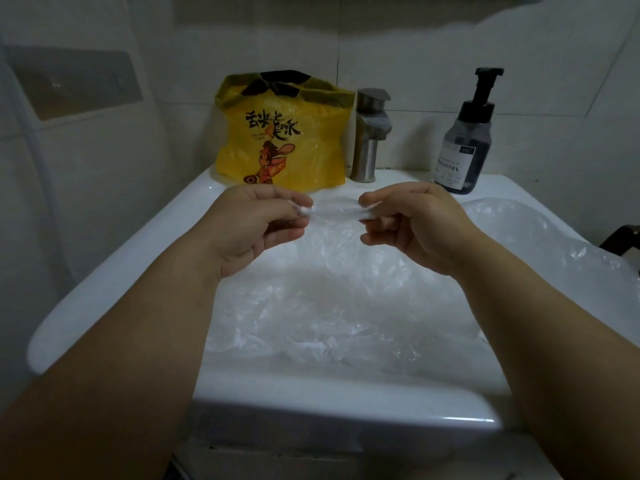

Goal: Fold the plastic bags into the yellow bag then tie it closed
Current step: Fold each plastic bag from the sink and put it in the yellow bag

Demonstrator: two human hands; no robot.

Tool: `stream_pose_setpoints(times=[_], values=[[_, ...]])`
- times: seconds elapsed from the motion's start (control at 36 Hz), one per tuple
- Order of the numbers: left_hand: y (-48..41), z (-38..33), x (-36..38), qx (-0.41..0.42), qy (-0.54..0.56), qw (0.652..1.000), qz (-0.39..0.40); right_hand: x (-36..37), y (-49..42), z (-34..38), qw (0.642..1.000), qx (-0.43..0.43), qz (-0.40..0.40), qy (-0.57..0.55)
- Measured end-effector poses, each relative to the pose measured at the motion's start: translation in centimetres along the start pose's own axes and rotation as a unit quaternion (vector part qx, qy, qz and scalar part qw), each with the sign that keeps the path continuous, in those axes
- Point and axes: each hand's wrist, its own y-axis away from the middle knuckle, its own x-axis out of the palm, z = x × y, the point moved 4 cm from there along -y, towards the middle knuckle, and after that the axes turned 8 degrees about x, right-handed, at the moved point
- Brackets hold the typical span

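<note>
Plastic bags (346, 306), clear and crumpled, fill the basin of a white sink (114, 271) and spill over its rim toward 3 o'clock. Above the heap, at the centre, the left hand (256, 223) and the right hand (415, 226) each pinch one end of a bunched clear edge (336, 211) between thumb and forefinger, the other fingers curled under. That edge is stretched between them.

At 12 o'clock a yellow bag (280, 133) with black handles and a printed cartoon figure stands upright on the sink's back ledge. Only a pale patch shows through its wall, so its contents cannot be told. Just beside it toward 1 o'clock is a steel faucet (372, 133), and at 2 o'clock a dark pump bottle (464, 140). A dark object (620, 237) at 3 o'clock is cut off by the frame. Pale wall tiles (450, 36) rise behind in dim light.
</note>
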Motion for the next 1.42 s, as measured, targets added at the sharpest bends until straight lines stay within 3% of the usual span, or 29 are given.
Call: stream_pose_setpoints(times=[0.08,0.28,0.36,0.47,0.56,0.61,0.72,0.86,0.97,1.06,1.14,1.28,1.42], values=[[-0.2,0.0,0.0,-0.004,0.035,0.999,-0.012,0.2,0.1,0.0,1.0,0.003,0.021,0.008],[-0.5,0.5,-0.2,0.029,-0.033,0.999,-0.001,-0.2,-0.3,-0.6,0.995,-0.004,-0.029,0.098],[-0.5,0.4,-0.1,0.024,0.01,1.0,-0.002,-0.3,-0.3,-0.8,0.991,0.026,-0.022,0.131],[-0.7,0.2,0.1,0.03,0.074,0.997,-0.015,0.4,0.0,-0.8,0.964,0.037,-0.03,0.262],[-0.7,0.2,0.8,0.031,0.16,0.986,-0.026,1.0,0.1,-0.6,0.966,0.003,-0.05,0.252],[-0.5,0.8,1.8,0.001,0.154,0.988,0.026,1.7,0.2,-0.5,0.978,-0.026,-0.047,0.202],[0.7,2.8,4.4,-0.046,-0.025,0.981,0.186,3.4,0.4,-1.4,0.981,-0.037,0.006,0.188],[0.3,2.2,4.5,-0.029,-0.023,0.995,0.091,4.1,0.3,-1.9,0.984,-0.028,0.037,0.171],[0.0,1.7,4.2,-0.019,0.031,0.996,0.078,3.9,0.1,-1.9,0.985,-0.011,0.043,0.167],[-0.3,1.2,3.5,-0.014,0.107,0.994,0.011,3.7,0.1,-2.1,0.983,0.008,0.054,0.174],[-0.9,1.2,2.4,-0.015,0.22,0.973,-0.068,3.6,0.1,-2.3,0.981,0.018,0.051,0.187],[-0.6,1.1,1.8,-0.024,0.366,0.922,-0.128,4.3,0.1,-2.5,0.981,0.024,0.044,0.187],[0.3,0.5,1.7,-0.038,0.382,0.913,-0.135,4.3,0.6,-2.3,0.978,0.041,0.056,0.197]])
